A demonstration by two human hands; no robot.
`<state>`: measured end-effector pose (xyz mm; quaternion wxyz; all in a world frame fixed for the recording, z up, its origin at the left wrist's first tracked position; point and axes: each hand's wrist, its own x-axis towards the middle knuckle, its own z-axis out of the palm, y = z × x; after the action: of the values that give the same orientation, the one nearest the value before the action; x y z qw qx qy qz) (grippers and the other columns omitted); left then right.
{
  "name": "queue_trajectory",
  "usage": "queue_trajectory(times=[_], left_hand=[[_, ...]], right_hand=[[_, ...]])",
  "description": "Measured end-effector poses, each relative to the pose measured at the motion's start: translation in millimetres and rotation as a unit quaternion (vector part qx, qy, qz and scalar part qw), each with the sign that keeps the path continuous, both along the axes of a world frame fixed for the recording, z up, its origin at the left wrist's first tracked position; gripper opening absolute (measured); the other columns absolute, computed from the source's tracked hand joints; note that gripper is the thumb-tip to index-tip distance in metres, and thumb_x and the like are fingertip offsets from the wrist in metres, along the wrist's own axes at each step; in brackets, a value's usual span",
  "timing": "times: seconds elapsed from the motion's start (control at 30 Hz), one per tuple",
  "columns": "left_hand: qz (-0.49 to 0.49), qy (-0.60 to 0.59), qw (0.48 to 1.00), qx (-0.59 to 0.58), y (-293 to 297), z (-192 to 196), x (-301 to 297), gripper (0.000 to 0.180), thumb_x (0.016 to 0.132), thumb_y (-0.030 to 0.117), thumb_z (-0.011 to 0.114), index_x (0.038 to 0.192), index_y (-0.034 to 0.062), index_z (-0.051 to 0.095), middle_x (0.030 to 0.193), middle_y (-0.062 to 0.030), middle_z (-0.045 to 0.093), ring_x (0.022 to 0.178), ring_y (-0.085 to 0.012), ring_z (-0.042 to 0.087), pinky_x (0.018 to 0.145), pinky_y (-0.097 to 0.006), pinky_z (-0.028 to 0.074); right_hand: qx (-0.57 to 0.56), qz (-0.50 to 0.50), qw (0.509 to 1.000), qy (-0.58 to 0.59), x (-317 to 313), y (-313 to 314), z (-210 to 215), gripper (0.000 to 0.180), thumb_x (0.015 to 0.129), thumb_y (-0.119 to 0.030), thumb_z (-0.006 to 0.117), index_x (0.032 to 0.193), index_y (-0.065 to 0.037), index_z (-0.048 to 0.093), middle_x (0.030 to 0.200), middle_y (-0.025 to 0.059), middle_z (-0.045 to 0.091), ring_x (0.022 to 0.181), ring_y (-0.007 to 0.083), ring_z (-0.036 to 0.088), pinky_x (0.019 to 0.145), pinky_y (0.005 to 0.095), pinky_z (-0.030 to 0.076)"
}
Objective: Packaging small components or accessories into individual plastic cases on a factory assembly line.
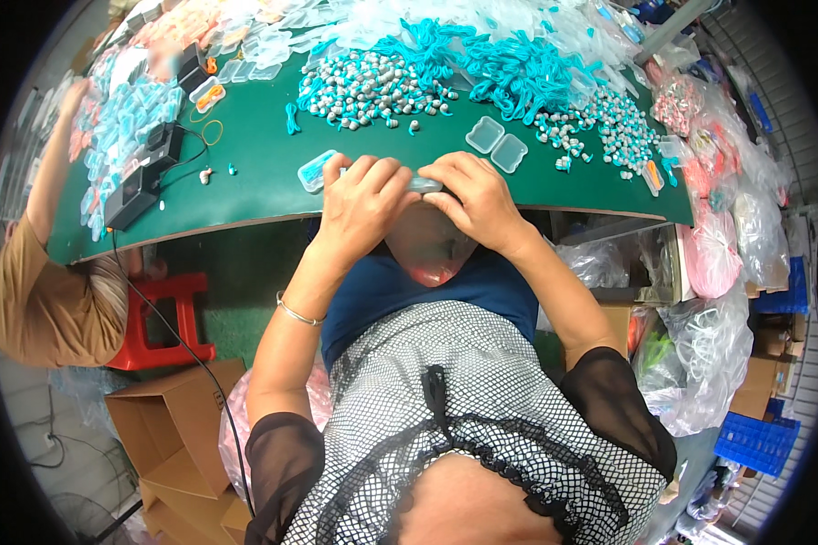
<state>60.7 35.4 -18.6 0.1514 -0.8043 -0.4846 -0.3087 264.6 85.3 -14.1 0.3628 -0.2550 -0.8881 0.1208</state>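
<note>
My left hand (365,202) and my right hand (473,198) meet at the near edge of the green table (254,173). Together they grip a small clear plastic case (424,184), most of it hidden under the fingers. Just left of my left hand lies another clear case with teal contents (316,170). Two empty clear cases (496,143) lie beyond my right hand. Further back sit a heap of small white-and-teal earplugs (368,88) and a tangle of teal cords (509,68).
Another person's arm (50,163) reaches onto the table at the left, near black boxes (145,173) with a cable. A red stool (164,318) and cardboard boxes (177,427) stand below left. Plastic bags (709,345) and blue crates (759,440) crowd the right.
</note>
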Motion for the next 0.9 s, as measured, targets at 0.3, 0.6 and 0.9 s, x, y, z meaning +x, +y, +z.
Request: queue_trajectory(times=[0.3, 0.6, 0.9], left_hand=[[0.058, 0.021, 0.998, 0.008, -7, 17, -34, 0.031, 0.076, 0.021, 0.077, 0.105, 0.0154, 0.066, 0.106, -0.0002, 0.064, 0.096, -0.0202, 0.06, 0.088, -0.043, 0.037], [0.083, -0.006, 0.993, -0.084, 83, 9, 26, 0.01, 0.084, 0.01, 0.064, 0.093, 0.0074, 0.068, 0.087, -0.0143, 0.064, 0.084, -0.0341, 0.065, 0.07, -0.047, 0.051], [0.116, -0.119, 0.978, -0.126, 56, 6, 47, 0.006, 0.08, 0.01, 0.066, 0.085, 0.0072, 0.063, 0.079, -0.0131, 0.064, 0.078, -0.034, 0.067, 0.065, -0.047, 0.049]], right_hand=[[-0.007, -0.1, 0.992, -0.081, 69, 48, 2, 0.02, 0.081, -0.011, 0.07, 0.1, -0.012, 0.069, 0.109, 0.0067, 0.062, 0.098, 0.029, 0.061, 0.081, 0.0413, 0.049], [0.003, -0.151, 0.988, -0.04, 34, 21, 2, 0.016, 0.081, -0.016, 0.073, 0.095, -0.01, 0.069, 0.099, 0.0076, 0.062, 0.089, 0.029, 0.06, 0.079, 0.0408, 0.048], [0.075, -0.388, 0.913, -0.105, 128, 24, 4, 0.015, 0.081, -0.013, 0.072, 0.096, -0.015, 0.071, 0.094, 0.0029, 0.066, 0.093, 0.0237, 0.062, 0.082, 0.0401, 0.043]])
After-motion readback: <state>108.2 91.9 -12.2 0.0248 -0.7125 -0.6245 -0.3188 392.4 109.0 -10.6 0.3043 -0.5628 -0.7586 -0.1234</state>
